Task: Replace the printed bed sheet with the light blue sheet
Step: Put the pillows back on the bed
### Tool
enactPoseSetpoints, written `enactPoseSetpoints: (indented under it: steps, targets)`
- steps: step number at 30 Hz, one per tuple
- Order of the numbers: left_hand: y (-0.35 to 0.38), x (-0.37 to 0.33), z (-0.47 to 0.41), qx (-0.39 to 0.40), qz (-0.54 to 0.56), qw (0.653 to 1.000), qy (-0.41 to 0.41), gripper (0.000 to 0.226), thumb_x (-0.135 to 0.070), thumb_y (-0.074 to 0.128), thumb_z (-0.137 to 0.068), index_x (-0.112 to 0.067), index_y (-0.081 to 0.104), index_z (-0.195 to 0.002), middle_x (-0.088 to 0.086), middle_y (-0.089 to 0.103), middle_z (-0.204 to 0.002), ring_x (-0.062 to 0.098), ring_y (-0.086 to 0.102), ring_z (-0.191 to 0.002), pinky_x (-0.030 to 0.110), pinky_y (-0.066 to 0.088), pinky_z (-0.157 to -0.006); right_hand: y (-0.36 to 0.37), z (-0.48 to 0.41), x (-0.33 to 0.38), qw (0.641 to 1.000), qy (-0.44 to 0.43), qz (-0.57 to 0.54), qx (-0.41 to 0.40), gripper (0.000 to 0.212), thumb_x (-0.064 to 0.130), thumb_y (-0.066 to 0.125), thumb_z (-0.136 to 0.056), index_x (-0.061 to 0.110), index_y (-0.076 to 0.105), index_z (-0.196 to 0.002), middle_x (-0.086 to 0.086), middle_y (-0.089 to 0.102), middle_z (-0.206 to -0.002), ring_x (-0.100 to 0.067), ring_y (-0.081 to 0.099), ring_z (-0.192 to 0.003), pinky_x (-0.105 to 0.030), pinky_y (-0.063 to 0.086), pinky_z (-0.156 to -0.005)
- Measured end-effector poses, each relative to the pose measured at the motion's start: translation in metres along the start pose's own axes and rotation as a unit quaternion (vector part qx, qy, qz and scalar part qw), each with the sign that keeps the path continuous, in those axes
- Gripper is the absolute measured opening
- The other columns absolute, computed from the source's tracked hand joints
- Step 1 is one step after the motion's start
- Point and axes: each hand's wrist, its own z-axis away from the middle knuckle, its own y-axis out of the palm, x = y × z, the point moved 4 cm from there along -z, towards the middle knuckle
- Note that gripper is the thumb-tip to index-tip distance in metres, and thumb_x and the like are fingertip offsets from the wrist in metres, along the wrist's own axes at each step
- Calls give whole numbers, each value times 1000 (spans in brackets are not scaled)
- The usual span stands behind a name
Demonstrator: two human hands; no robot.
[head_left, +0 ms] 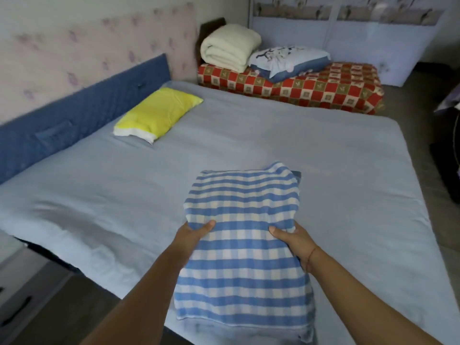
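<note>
Light blue sheet lies spread across the whole mattress, with shallow creases at the near left corner; we judge the swap itself largely done and the bed now being dressed. Both hands hold a blue-and-white checked pillow over the near edge; left hand and right hand each grip one side, thumb pressed on top, the other fingers out of sight beneath. Yellow pillow sits by the blue headboard; we see no printed sheet on the mattress; a red patterned cloth covers the low bench beyond, and whether it is the old sheet we cannot tell. To do this step well we would carry the pillow level; set it down beside the yellow one without dragging the sheet; then smooth the near-left creases.
</note>
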Motion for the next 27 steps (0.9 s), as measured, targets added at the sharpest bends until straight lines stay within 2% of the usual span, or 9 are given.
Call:
enactPoseSetpoints:
  steps: [2,6,8,11,13,16,18,20,27]
  targets:
    - [-48,-15,-4,-17,12,1000,11,52,-30,85,-73,-17,63,-118,7,72,-109,28,69,-98,47,57,-86,50,-12,6,1000,-6,3,12,38,21,78,-78,28,62,-112,6,72,-107,-15,68,-99,-32,56,-84]
    - [-132,-43,-12,-34,28,999,24,48,-28,83,-74,-17,64,-116,6,72,-107,27,70,-96,46,58,-84,138,-34,14,999,-11,5,34,40,21,78,-78,26,62,-115,4,72,-109,-16,68,-100,-30,56,-82]
    - [-166,-54,-16,-39,33,998,27,46,-28,83,-75,-16,64,-116,7,73,-106,28,71,-95,48,57,-85,174,-45,17,999,-11,4,47,50,27,84,-72,25,62,-117,4,72,-110,-16,68,-100,-29,57,-81]
    - [-211,-69,-26,-49,40,998,26,44,-28,83,-76,-18,64,-114,8,73,-107,29,71,-95,49,57,-86,224,-68,26,997,-9,11,72,76,44,87,-50,25,62,-119,3,72,-110,-17,69,-101,-36,56,-87]
    - [-240,-80,-36,-65,39,997,21,49,-32,84,-73,-19,62,-115,8,72,-110,29,70,-97,50,56,-86,255,-86,32,996,-10,16,89,81,46,86,-47,24,62,-121,3,72,-111,-18,69,-102,-42,53,-94]
    - [-283,-94,-52,-104,25,994,16,59,-44,85,-69,-22,57,-116,4,67,-114,27,66,-100,47,54,-90,302,-113,38,993,-4,15,113,85,46,88,-46,22,61,-123,1,72,-112,-19,68,-103,-44,51,-96]
    - [-317,-104,-64,-123,22,992,10,89,-61,86,-49,-23,54,-123,3,65,-118,28,65,-105,49,53,-93,336,-131,40,991,3,16,130,93,50,91,-42,21,60,-124,0,72,-113,-21,68,-104,-45,50,-97]
    - [-354,-108,-78,-130,32,991,15,105,-65,88,-36,-22,56,-127,4,68,-117,29,67,-104,52,54,-91,371,-146,44,990,5,17,141,99,54,93,-36,21,60,-123,0,72,-113,-21,68,-104,-45,51,-97]
    - [-455,-152,-99,-134,70,988,25,94,-53,91,-39,-18,61,-121,6,73,-109,29,70,-98,50,56,-88,487,-195,54,987,-1,19,162,104,57,93,-27,21,62,-119,0,72,-111,-20,69,-102,-43,52,-95]
